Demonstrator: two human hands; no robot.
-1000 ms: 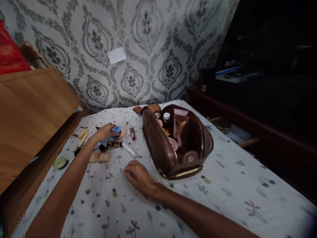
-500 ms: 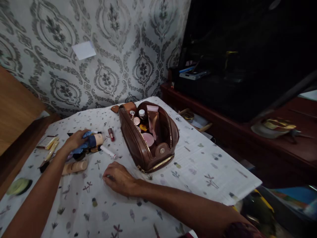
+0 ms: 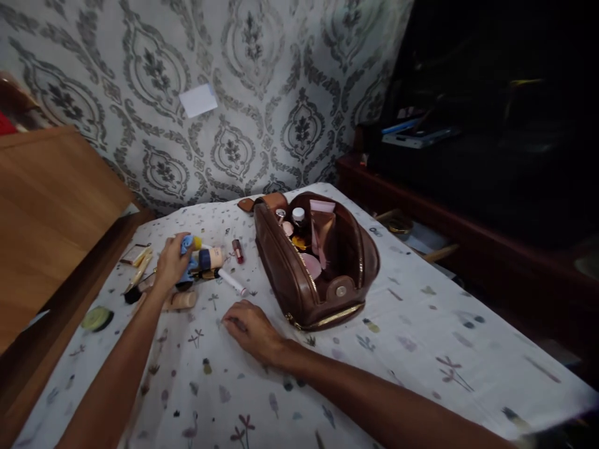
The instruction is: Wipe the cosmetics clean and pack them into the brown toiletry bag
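Observation:
At the left pile of cosmetics, my left hand has its fingers closed on a crumpled blue cloth. A yellow-ended item shows beside the cloth; whether it is held too, I cannot tell. Close by lie a bottle with a dark blue cap, a beige tube and a white tube. My right hand rests on the tablecloth, fingers loosely curled, with nothing visible in them. Just beyond it stands an unzipped brown leather makeup bag, holding a pink tube, a white-capped bottle and a pink round compact.
A dark red lipstick tube lies left of the bag. A green round container and thin yellow sticks are further left. A wooden panel borders the table's left side; a dark red cabinet stands to the right.
The view has swung left, so everything appears further right. My left hand has raised the blue cloth slightly, and the dark-blue-capped bottle now lies apart from the fingers. My right hand stays on the table.

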